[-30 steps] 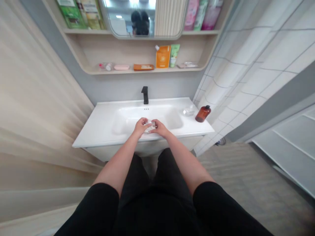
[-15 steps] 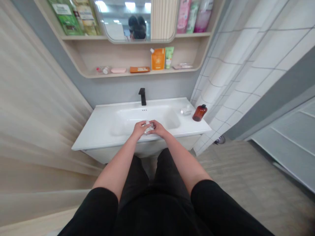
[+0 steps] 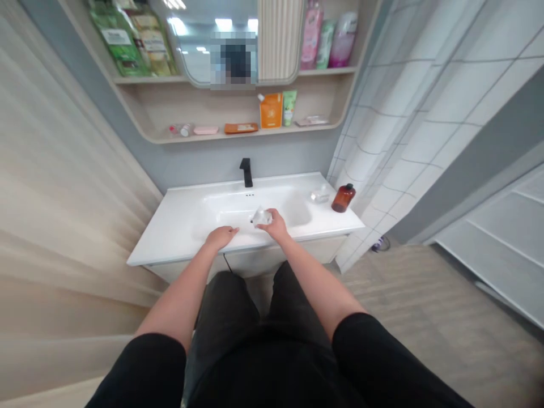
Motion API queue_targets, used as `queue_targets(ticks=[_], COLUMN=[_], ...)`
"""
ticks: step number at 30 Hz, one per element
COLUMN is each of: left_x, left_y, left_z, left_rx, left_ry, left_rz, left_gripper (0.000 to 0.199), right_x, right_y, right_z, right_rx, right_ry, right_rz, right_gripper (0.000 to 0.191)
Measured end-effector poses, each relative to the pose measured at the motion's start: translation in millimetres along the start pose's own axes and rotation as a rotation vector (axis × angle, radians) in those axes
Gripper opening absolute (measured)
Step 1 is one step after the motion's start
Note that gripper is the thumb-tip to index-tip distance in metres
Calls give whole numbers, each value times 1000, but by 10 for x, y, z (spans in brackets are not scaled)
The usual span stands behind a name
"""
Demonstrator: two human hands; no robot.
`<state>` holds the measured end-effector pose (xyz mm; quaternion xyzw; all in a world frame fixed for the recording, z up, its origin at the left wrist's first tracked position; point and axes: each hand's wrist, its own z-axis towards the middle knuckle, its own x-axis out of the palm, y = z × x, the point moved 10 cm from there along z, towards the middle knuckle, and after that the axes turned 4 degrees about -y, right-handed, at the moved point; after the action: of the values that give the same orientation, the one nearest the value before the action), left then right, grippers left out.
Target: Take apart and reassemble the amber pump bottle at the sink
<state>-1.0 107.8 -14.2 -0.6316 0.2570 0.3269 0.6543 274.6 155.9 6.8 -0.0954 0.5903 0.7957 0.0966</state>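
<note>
My right hand [image 3: 275, 226] is closed around a small clear bottle [image 3: 260, 217], held tilted to the left over the white basin [image 3: 221, 204]. My left hand [image 3: 221, 237] is a short way to the left, above the front rim of the basin and apart from the bottle. Its fingers are pinched together; whatever is between them, if anything, is too small to make out. Behind the bottle stands a black faucet [image 3: 246, 172].
On the counter's right end are another clear bottle [image 3: 320, 194] and a brown pump-neck bottle [image 3: 343, 198]. Above, a shelf [image 3: 170, 137] carries an orange pouch [image 3: 271, 110], a green tube [image 3: 289, 107] and an orange-brown case [image 3: 241, 128]. A curtain [image 3: 63, 170] hangs at left.
My left hand has come away from the bottle and moved left. The bottle, now in my right hand alone, has tipped to the left. The view has tilted up slightly.
</note>
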Motion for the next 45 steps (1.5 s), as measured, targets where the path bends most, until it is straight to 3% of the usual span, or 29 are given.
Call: queue_targets(ticks=[4, 10, 12, 14, 17, 20, 23, 25, 26, 28, 31, 34, 36, 39, 45], left_x=[57, 60, 83, 103, 98, 106, 91, 70, 65, 64, 58, 42, 29, 18, 30], left_y=[61, 53, 122, 165, 116, 93, 55, 8, -6, -19, -14, -26, -30, -26, 2], left_z=[-16, 47, 71, 87, 88, 37, -41, -74, -83, -89, -84, -88, -99, -106, -91], left_rx=[-23, 30, -5, -29, -1, -56, -131, -148, -154, -157, -158, -152, -160, -173, -167], left_ry=[48, 12, 23, 31, 28, 99, 178, 198, 206, 217, 213, 197, 190, 182, 175], left_rz=[153, 249, 254, 226, 200, 324, 437, 465, 471, 482, 496, 494, 485, 476, 488], left_gripper=[51, 49, 49, 48, 47, 51, 57, 59, 59, 59, 58, 57, 57, 56, 56], right_x=[-591, -2082, -2470, -2719, -2868, -2866, -2836, -2734, -2618, -2191, -1288, -653, -431, -356, -401], right_y=[-56, -380, -504, -593, -663, -627, -405, -216, -133, -1, 157, 220, 152, 26, 47], right_z=[-70, -127, -127, -111, -63, -43, -165, -273, -286, -199, -86, -63, -64, -90, -124], right_rx=[-4, 75, 107, 117, 128, 146, 86, 11, -31, -118, -232, -245, -179, -85, -111], right_ry=[-286, -635, -686, -712, -730, -743, -833, -863, -816, -552, -41, 221, 309, 353, 370], right_rz=[-69, -312, -368, -416, -464, -521, -618, -654, -653, -634, -638, -686, -768, -886, -899], right_gripper=[78, 77, 75, 74, 73, 75, 82, 73, 63, 43, 27, 28, 35, 45, 48])
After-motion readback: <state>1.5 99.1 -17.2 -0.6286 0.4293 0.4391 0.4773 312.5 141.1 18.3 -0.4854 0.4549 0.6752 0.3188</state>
